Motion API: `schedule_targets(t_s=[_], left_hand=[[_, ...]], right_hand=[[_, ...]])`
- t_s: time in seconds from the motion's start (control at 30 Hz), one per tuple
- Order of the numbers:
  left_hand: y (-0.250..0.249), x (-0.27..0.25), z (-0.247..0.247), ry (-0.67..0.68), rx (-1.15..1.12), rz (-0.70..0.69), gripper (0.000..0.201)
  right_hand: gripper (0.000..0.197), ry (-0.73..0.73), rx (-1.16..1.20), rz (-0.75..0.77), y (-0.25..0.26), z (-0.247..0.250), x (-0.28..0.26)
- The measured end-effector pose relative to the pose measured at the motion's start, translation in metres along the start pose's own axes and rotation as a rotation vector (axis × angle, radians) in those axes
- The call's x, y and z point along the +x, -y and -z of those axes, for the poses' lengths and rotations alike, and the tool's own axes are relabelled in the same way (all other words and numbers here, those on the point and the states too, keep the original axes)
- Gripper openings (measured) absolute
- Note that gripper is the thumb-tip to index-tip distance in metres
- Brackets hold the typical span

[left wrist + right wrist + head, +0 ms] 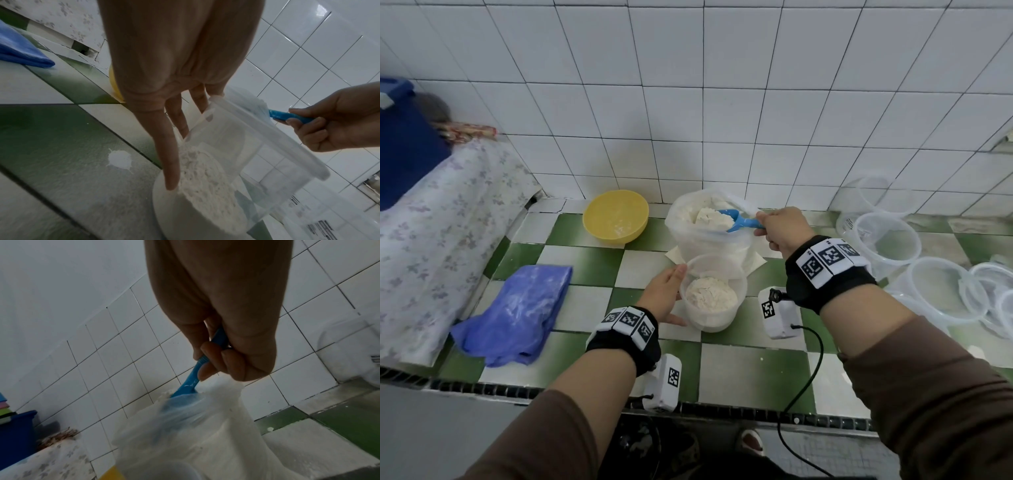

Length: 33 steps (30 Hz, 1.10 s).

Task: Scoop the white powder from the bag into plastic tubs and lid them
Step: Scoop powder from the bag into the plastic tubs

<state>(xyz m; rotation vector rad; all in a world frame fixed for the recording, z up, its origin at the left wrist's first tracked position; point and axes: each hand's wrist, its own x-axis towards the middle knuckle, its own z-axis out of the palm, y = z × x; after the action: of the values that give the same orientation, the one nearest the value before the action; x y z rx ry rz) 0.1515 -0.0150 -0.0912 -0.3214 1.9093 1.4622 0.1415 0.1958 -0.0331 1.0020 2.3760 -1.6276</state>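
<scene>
Blue scoop [739, 221] heaped with powder in the bag [709, 233], gripped by right hand [782, 229], left hand [664, 294] flat-fingered against the part-filled tub [714, 294] at its 9 o'clock.

— What's on the counter [585, 270]?
— Green and white checks. A yellow bowl [615, 215] by the wall, the bag [709, 236] beside it, a tub [710, 294] in front of the bag.
— And left?
— A blue cloth [517, 311]. Empty tubs [887, 240] and lids [993, 301] crowd the right end.
</scene>
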Motion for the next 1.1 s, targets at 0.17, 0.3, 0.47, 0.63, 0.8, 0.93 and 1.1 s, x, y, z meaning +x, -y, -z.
schedule_targets(t_s=[0.17, 0.3, 0.47, 0.63, 0.8, 0.93, 1.1], left_hand=[[-0.001, -0.002, 0.0, -0.017, -0.007, -0.001, 0.046], [-0.001, -0.004, -0.001, -0.017, -0.004, -0.006, 0.046], [-0.001, -0.004, -0.001, -0.021, -0.01, -0.011, 0.048], [0.0, -0.005, -0.001, -0.022, -0.015, -0.02, 0.048], [0.001, -0.004, -0.001, -0.016, -0.004, -0.023, 0.047], [0.002, -0.004, -0.001, -0.012, 0.001, -0.026, 0.045], [0.002, -0.004, -0.002, -0.01, -0.007, -0.022, 0.046]], right_hand=[[0.025, -0.021, 0.177, -0.029, 0.004, 0.008, -0.009], [0.024, -0.023, 0.209, -0.014, 0.004, 0.013, -0.016], [0.017, -0.001, 0.257, -0.001, -0.003, 0.022, -0.029], [0.017, 0.08, 0.255, 0.032, -0.015, 0.037, -0.043], [0.018, 0.156, 0.093, 0.041, -0.032, 0.04, -0.047], [0.021, 0.131, -0.032, 0.09, -0.035, 0.029, -0.053], [0.023, 0.068, -0.244, 0.205, -0.035, 0.01, -0.057]])
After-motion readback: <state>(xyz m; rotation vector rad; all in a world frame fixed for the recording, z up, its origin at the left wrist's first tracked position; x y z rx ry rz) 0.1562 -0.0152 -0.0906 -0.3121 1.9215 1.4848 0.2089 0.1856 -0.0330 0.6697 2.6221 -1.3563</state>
